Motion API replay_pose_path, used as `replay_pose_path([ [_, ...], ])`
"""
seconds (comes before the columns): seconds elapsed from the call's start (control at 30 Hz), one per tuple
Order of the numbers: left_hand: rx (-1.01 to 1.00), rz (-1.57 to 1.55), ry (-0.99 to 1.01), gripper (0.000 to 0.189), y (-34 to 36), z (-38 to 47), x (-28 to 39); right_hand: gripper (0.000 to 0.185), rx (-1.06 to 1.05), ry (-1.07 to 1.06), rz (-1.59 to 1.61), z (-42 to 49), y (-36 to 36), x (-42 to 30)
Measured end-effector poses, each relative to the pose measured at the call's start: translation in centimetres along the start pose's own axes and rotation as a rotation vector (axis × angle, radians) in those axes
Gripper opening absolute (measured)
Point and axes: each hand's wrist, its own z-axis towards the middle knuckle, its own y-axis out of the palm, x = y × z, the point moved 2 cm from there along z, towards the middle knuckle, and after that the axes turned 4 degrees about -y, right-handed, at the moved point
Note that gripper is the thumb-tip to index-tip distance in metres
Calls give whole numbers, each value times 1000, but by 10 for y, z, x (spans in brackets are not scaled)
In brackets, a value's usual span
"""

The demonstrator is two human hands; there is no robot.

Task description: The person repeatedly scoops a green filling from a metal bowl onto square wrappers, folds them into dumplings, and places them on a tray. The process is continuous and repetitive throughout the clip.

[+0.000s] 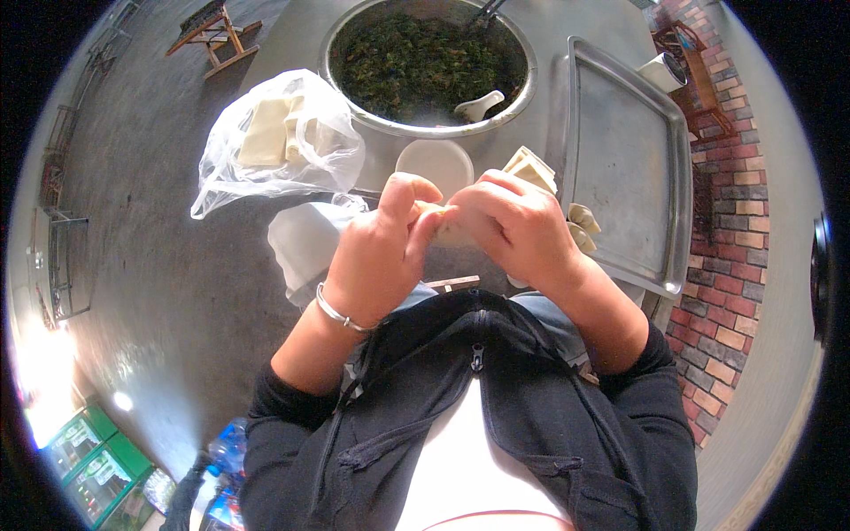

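My left hand [382, 242] and my right hand [521, 226] meet at the fingertips in front of my chest. Between them they pinch what looks like a small wonton wrapper [443, 212], mostly hidden by the fingers. Just beyond is a round white bowl [435, 159]. A stack of square dough wrappers [532, 169] lies behind my right hand. Folded wontons [582, 227] sit to its right by a metal tray [621, 166]. Farther off, a large metal pot [325, 66] holds chopped green filling [418, 60], with a white spoon [481, 106] resting in it.
A clear plastic bag [339, 149] with more dough wrappers [265, 133] lies at the table's left. A white cup [664, 72] stands beyond the tray. A wooden stool [222, 40] is on the floor at far left. A brick-patterned surface [727, 265] runs along the right.
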Motion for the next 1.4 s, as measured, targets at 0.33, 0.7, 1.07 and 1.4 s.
replay_pose_path([
  [0.33, -281, -1605, -442, 62, 39, -10, -9, 14, 71, -110, -82, -7, 1, -1],
  [0.7, -307, -1393, -479, 58, 52, -13, -11, 19, 49, -58, -6, -19, -1, 5],
  [1.07, -154, -1198, -95, 73, 93, 5, 3, 32, 392, 844, 1147, -67, 22, 19],
  [1.4, -62, -817, -20, 55, 72, -9, -15, 26, 192, 776, 45, -124, -94, 153],
])
